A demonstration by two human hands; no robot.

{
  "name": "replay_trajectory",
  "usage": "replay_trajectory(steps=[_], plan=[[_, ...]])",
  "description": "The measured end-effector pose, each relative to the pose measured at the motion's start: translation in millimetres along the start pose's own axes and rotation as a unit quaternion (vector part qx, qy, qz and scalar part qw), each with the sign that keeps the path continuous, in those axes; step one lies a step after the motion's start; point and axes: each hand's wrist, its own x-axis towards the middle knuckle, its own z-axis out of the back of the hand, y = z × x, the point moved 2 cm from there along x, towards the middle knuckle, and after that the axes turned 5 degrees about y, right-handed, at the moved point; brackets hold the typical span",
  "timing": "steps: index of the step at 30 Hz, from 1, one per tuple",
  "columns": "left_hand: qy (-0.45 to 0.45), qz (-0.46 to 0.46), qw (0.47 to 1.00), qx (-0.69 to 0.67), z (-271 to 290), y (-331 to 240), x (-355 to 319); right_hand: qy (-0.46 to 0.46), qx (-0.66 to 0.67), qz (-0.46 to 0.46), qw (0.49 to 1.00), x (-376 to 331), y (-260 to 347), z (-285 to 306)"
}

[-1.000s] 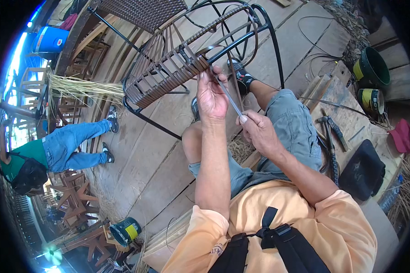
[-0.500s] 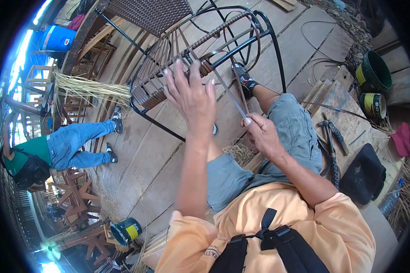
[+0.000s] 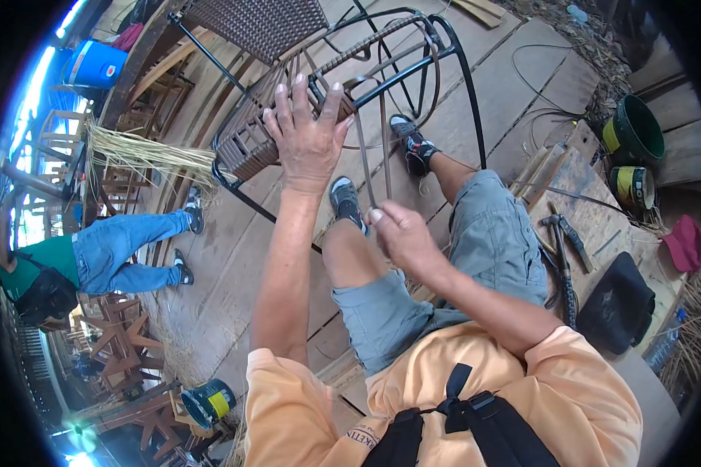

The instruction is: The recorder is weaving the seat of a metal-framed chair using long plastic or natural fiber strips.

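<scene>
Flooring (image 3: 226, 288), dark-seamed, spreads beneath a chair (image 3: 251, 154), left hand (image 3: 308, 146) splayed over it, right hand (image 3: 403, 235) gripping a strip (image 3: 364, 159).

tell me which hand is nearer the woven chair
Left: the left hand is spread over the woven chair; the right hand is farther off, gripping a strip.

Stretches out as a floor (image 3: 230, 261) of broad grey-brown panels with dark seams, bears the black-framed woven chair (image 3: 261, 31), a looping dark strand (image 3: 515, 64) and scattered straw (image 3: 181, 350). At right, continues as a wooden bench (image 3: 601, 219) carrying a hammer (image 3: 564, 257) and a dark flat item (image 3: 617, 302).
</scene>
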Motion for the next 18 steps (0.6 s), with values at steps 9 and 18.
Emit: replay_trajectory(steps=[9, 18], plan=[[0.036, 0.005, 0.986, -0.163, 35.7, -8.5, -9.4, -0.027, 0.049, 0.015, 0.998, -24.0, 30.7, 13.1], [0.133, -0.057, 0.888, -0.436, 47.3, -68.5, -27.5, -0.047, -0.257, 0.201, 0.944, -62.9, 48.8, 47.0]])
